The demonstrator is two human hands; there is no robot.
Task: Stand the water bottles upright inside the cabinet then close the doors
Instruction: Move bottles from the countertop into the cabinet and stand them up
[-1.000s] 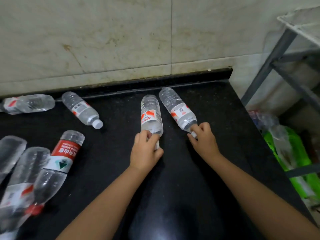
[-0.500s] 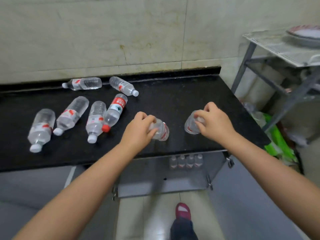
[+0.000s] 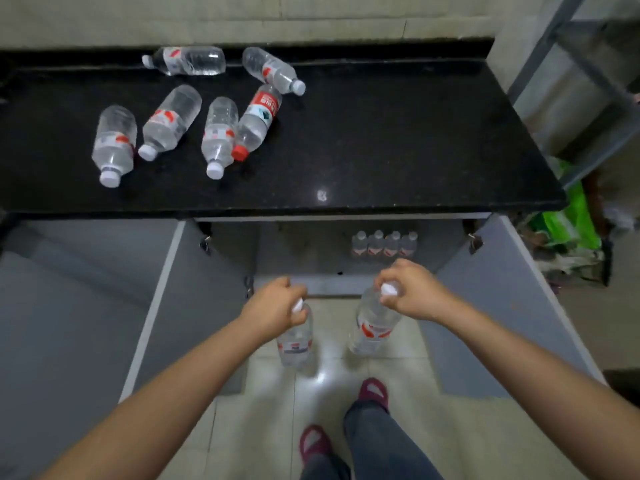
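My left hand (image 3: 275,304) grips a clear water bottle (image 3: 296,342) by its white cap, and the bottle hangs upright above the floor. My right hand (image 3: 410,289) pinches the cap of a second bottle (image 3: 372,325), which hangs slightly tilted. Both are in front of the open cabinet (image 3: 304,247) under the counter. Several bottles (image 3: 384,243) stand upright in a row at the back right of the cabinet. Several more bottles (image 3: 169,121) lie on their sides on the black countertop (image 3: 381,133), one with a red label and red cap (image 3: 258,123).
Both grey cabinet doors, left (image 3: 194,299) and right (image 3: 502,306), are swung wide open toward me. My feet in red slippers (image 3: 372,391) stand on the pale tiled floor. A metal rack (image 3: 588,81) and green bags (image 3: 568,220) are on the right.
Both hands lifted their bottles off the countertop and brought them down in front of the open cabinet. The bottles now hang from their caps. The view has pulled back and down.
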